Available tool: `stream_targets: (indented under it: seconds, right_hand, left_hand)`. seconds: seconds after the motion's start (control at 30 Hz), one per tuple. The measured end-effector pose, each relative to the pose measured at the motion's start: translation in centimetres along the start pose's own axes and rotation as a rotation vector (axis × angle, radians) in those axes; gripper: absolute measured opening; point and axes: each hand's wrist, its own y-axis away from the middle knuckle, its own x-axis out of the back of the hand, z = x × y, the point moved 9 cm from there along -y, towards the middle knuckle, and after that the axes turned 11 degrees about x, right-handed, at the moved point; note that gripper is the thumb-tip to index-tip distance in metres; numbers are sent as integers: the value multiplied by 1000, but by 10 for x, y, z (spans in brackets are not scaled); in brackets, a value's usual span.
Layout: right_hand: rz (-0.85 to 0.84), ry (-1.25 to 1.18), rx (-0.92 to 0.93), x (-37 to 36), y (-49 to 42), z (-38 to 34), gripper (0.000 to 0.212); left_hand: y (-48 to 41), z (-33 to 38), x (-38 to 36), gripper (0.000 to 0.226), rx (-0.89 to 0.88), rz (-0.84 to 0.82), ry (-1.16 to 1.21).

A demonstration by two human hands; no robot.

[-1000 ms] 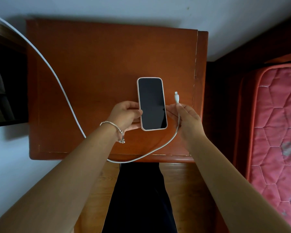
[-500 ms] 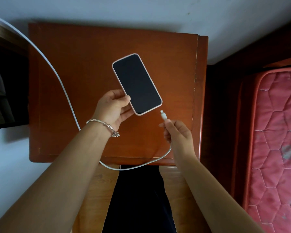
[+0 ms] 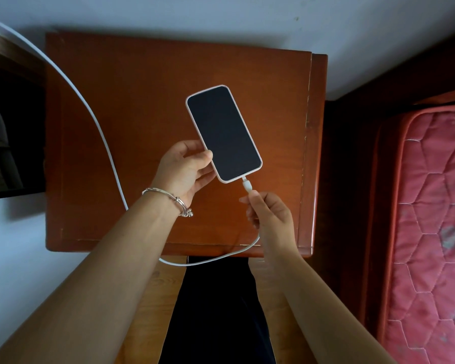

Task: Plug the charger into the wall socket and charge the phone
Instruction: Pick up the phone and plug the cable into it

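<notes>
A phone (image 3: 223, 134) with a dark screen and a pale case is held tilted above the wooden bedside table (image 3: 132, 106). My left hand (image 3: 184, 172) grips its lower left edge; a silver bangle circles that wrist. My right hand (image 3: 269, 215) pinches the white charging cable (image 3: 104, 139) just behind its connector (image 3: 246, 184). The connector's tip meets the phone's bottom edge. From my right hand the cable loops down past the table's front edge, then climbs left and leaves the frame at the upper left. No wall socket or charger brick is in view.
A red quilted mattress (image 3: 431, 219) lies to the right, past a dark gap beside the table. A dark shelf opening (image 3: 8, 132) sits at the left. The white wall (image 3: 221, 19) runs behind the table. My dark trousers (image 3: 216, 311) show below the table edge.
The phone was lifted off the table and turned, its bottom end now toward my right hand. My right hand brought the connector from beside the phone to its bottom edge.
</notes>
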Motion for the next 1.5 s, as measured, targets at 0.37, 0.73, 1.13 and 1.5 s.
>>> stream_targets:
  seconds: [0.37,0.73,1.13,1.5]
  right_hand:
    - [14,-35,48,4,1,-4,24]
    - [19,-20,75,7,3,-8,23]
    - [39,-79,86,14,5,-10,24]
    - [44,-277,147,44,-29,-45,28]
  left_hand:
    - [2,1,-4,18,4,-10,-6]
    - [1,-7,-4,14,57,-15,43]
    - [1,-8,0,15,66,-24,46]
    - [13,15,7,26,-96,-207,-323]
